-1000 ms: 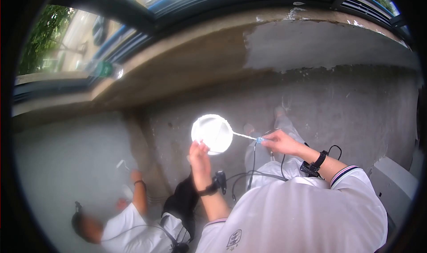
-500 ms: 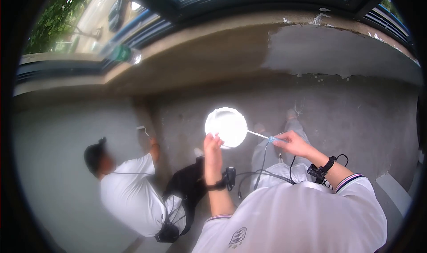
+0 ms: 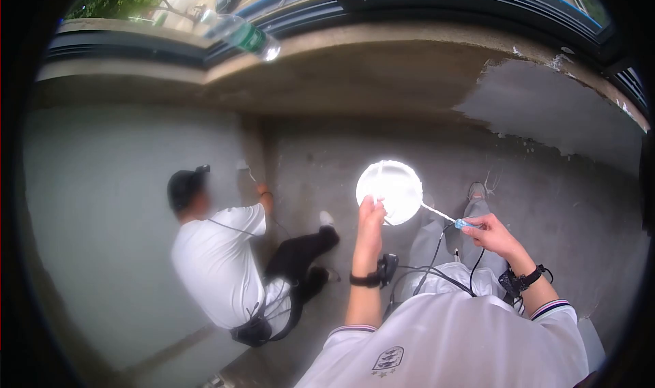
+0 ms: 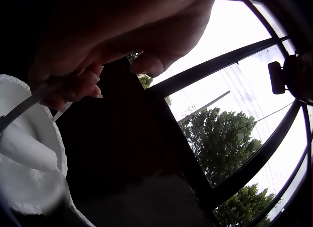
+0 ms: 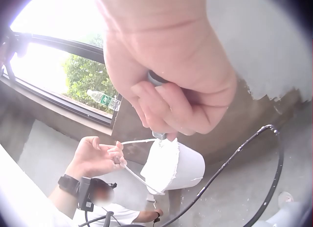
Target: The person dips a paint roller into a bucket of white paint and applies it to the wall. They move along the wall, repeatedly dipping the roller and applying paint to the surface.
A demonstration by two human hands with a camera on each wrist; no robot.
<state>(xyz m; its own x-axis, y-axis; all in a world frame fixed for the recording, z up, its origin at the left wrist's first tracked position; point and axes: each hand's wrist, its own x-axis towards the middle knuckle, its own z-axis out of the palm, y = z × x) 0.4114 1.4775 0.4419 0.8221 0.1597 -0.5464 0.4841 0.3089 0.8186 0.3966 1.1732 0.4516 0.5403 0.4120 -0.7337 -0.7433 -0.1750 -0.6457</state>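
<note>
In the head view my left hand (image 3: 372, 221) holds up a white bucket (image 3: 408, 200), its fingers curled round the thin bail handle (image 5: 139, 179) that shows in the right wrist view. The bucket's inside glares white from above. My right hand (image 3: 492, 234) grips the blue handle of a paint roller (image 3: 464, 224), whose white-coated rod runs over the bucket's rim. In the left wrist view the white roller sleeve (image 4: 29, 151) lies within the bucket, whose rim (image 4: 59, 139) is caked with white paint. The bucket hangs tilted in the right wrist view.
Another person (image 3: 218, 258) in a white shirt crouches at left, holding a small roller (image 3: 250, 171) near the wall. A plastic bottle (image 3: 249, 37) lies on the window sill. Black cables (image 3: 437, 272) run across my lap. A grey patch (image 3: 525, 95) covers the wall at right.
The head view has swung left, so the bucket and both hands appear farther right. Both hands keep their grips. The other person's head and body show higher and farther right.
</note>
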